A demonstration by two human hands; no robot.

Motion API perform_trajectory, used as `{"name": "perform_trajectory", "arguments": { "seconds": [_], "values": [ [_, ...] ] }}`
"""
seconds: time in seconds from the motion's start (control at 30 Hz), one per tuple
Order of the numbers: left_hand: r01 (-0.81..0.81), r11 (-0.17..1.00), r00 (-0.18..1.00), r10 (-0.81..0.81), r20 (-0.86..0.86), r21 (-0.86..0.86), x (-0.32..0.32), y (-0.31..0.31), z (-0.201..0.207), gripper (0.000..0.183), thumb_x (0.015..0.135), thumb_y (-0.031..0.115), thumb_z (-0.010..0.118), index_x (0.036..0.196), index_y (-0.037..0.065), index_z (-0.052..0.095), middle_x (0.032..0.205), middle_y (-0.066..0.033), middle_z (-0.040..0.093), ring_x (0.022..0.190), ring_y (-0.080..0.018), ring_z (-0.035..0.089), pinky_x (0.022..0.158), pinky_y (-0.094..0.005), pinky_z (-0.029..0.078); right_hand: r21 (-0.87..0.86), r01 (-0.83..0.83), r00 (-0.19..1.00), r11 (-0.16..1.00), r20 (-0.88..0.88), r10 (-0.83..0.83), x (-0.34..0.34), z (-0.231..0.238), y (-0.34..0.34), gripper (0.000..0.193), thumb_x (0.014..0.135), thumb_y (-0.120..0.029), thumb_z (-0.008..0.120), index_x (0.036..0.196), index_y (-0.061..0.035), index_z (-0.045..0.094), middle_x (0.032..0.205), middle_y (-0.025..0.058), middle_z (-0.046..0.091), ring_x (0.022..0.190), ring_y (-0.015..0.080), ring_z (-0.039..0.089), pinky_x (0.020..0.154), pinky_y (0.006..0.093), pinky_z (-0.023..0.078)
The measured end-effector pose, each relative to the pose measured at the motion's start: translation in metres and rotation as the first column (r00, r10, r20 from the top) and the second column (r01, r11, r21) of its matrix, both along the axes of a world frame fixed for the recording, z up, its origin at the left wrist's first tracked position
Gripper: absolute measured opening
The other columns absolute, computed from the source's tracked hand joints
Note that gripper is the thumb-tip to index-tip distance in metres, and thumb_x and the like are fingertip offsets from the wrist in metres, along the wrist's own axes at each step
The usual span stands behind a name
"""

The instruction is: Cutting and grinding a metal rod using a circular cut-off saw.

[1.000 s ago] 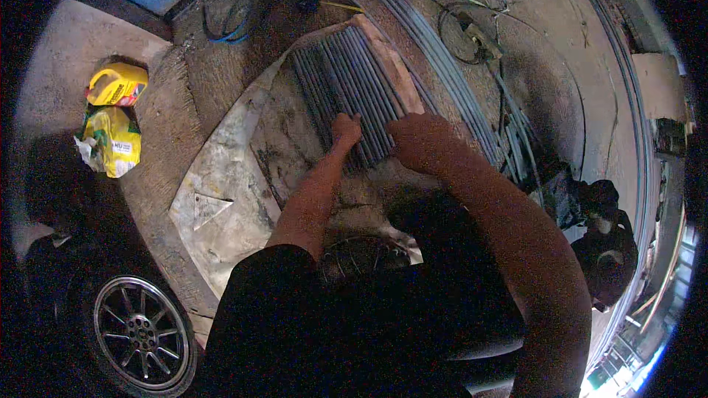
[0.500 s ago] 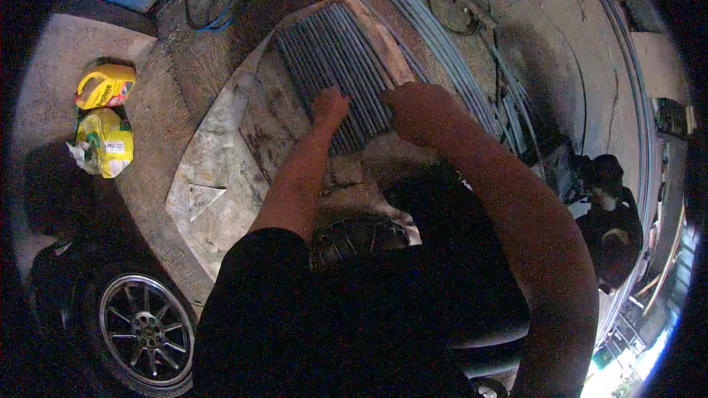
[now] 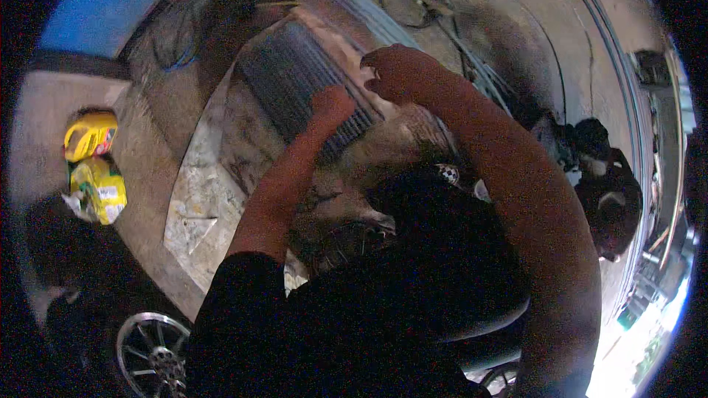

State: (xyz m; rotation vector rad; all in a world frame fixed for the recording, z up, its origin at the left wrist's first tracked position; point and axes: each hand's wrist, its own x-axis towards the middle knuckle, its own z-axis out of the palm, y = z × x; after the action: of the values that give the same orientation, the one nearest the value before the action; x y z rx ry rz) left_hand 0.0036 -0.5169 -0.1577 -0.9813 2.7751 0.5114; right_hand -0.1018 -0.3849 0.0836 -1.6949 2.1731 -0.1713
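A row of dark, ribbed metal rods (image 3: 287,74) lies side by side on the ground. My left hand (image 3: 333,105) rests over their near right part with its fingers curled in; what lies under the fingers is hidden. At the right edge of the row, above a pale wooden board (image 3: 335,33), my right hand (image 3: 398,74) is raised with thumb and forefinger bent and a gap between them. Nothing shows in that gap, though motion smears the picture.
Long bundled rods (image 3: 369,15) run past the board. A yellow jug (image 3: 91,135) and a yellow bag (image 3: 100,190) stand at left, above a spoked wheel (image 3: 164,361). A pale stained sheet (image 3: 193,214) lies left of the rods. Dark items (image 3: 608,199) sit at right.
My right hand has moved up and left, from the rods' right edge to above the board. My left hand stays over the rods. The whole view has shifted and blurred.
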Motion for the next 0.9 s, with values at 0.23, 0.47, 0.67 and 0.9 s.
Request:
{"name": "perform_trajectory", "arguments": {
  "seconds": [0.23, 0.47, 0.67, 0.9],
  "values": [
    [0.342, 0.922, 0.905, -0.27, -0.33, 0.183, -0.089, 0.088, 0.047, 0.022, 0.08, 0.025, 0.062, 0.084, 0.004, 0.065, 0.085, -0.0163, 0.065, 0.08, -0.0353, 0.062, 0.069, -0.0447, 0.05, 0.096, 0.435, 0.896, 0.895, 0.049, -0.441, -0.056, -0.075, 0.126, 0.033, 0.082, -0.016, 0.054, 0.113, -0.0069, 0.056, 0.097, 0.0202, 0.064, 0.09, 0.0347, 0.062, 0.078, 0.0459, 0.05],
    [0.696, 0.718, 0.716, -0.695, -0.066, -0.008, -0.123, 0.133, -0.034, 0.029, 0.083, 0.022, 0.055, 0.107, 0.005, 0.058, 0.095, -0.0185, 0.063, 0.088, -0.0366, 0.06, 0.076, -0.0467, 0.049, 0.25, 0.655, 0.698, 0.713, 0.16, -0.698, -0.061, -0.164, 0.228, 0.035, 0.083, -0.02, 0.055, 0.116, -0.0082, 0.057, 0.111, 0.0178, 0.06, 0.104, 0.0333, 0.057, 0.089, 0.0441, 0.046],
    [0.687, 0.725, 0.724, -0.689, 0.036, 0.045, -0.169, 0.16, -0.052, 0.043, 0.085, 0.022, 0.054, 0.124, 0.006, 0.049, 0.111, -0.0239, 0.056, 0.1, -0.0398, 0.056, 0.084, -0.0498, 0.046, 0.289, 0.771, 0.587, 0.568, 0.021, -0.809, -0.083, -0.216, 0.293, 0.041, 0.08, -0.017, 0.052, 0.121, -0.0104, 0.052, 0.104, 0.0181, 0.06, 0.102, 0.037, 0.055, 0.086, 0.0461, 0.047],
    [0.714, 0.501, 0.618, -0.779, 0.105, -0.49, -0.282, 0.184, -0.012, 0.049, 0.089, 0.025, 0.05, 0.135, 0.012, 0.038, 0.133, -0.0236, 0.036, 0.121, -0.0412, 0.038, 0.099, -0.0538, 0.034, 0.114, 0.961, 0.236, 0.251, 0.132, -0.963, -0.086, -0.219, 0.37, 0.036, 0.081, -0.018, 0.053, 0.116, -0.0079, 0.055, 0.108, 0.0202, 0.06, 0.103, 0.0374, 0.055, 0.086, 0.0454, 0.046]
  ]
}}
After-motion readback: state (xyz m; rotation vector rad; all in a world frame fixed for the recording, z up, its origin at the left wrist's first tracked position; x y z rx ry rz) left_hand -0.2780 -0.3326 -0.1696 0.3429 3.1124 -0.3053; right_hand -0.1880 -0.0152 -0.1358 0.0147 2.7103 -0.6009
